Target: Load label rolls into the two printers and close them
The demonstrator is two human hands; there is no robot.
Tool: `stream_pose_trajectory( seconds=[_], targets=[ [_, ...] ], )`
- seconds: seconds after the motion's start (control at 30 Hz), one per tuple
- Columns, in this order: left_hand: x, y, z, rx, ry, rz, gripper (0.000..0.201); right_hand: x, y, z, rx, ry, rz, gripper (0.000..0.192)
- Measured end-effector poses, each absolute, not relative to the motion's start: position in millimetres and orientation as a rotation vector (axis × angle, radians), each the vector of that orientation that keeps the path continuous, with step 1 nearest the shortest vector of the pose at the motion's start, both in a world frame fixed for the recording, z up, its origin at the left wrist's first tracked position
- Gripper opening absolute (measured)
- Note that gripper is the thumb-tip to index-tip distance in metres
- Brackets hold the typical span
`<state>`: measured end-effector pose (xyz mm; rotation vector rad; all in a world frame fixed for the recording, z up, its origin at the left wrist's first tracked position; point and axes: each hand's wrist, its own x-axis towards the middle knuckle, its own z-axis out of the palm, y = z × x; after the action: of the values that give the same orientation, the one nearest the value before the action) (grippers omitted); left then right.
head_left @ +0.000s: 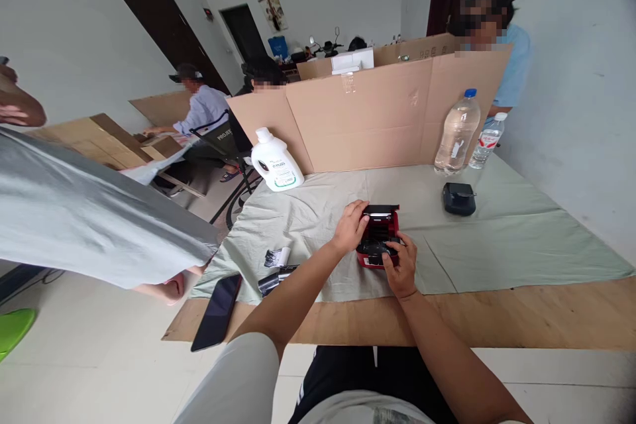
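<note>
Centre frame: red label printer (377, 238), lid open, on the green cloth (497, 245). Left hand (350, 226) grips its left side; right hand (400, 264) clasps the front edge. Recommend steadying the body while seating parts squarely.

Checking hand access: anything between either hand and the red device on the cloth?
Nothing visible. The left hand rests on the left side of the red device and the right hand grips its near end. The black device sits apart, off to the right.
</note>
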<state>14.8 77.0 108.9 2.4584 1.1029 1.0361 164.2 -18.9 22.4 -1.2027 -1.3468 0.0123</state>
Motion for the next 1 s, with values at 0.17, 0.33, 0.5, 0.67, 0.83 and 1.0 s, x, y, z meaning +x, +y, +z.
stream_pose_trajectory(
  seconds=[0.17, 0.33, 0.5, 0.67, 0.83, 1.0],
  targets=[
    [4.6, 47.9, 96.5, 2.483, 0.995, 1.082, 0.047, 163.9, -17.3, 20.6, -1.200, -1.296, -0.004, 0.035],
    [-3.0, 33.8, 82.4, 2.505, 0.967, 1.059, 0.047, 166.1, -16.6, 17.4, -1.198, -1.266, 0.059, 0.041],
    [-4.9, 25.3, 72.5, 2.522, 1.015, 1.013, 0.048, 167.9, -16.8, 18.4, -1.203, -1.309, 0.059, 0.053],
    [-1.0, 23.5, 66.8, 2.499, 1.079, 1.025, 0.050, 169.6, -16.4, 21.1, -1.296, -1.412, -0.024, 0.052],
    [2.9, 24.2, 60.1, 2.478, 1.071, 1.104, 0.054, 171.8, -15.3, 23.4, -1.365, -1.436, -0.110, 0.052],
    [4.8, 23.6, 58.5, 2.444, 1.024, 1.195, 0.056, 176.4, -14.5, 28.1, -1.410, -1.471, -0.176, 0.054]
  ],
)
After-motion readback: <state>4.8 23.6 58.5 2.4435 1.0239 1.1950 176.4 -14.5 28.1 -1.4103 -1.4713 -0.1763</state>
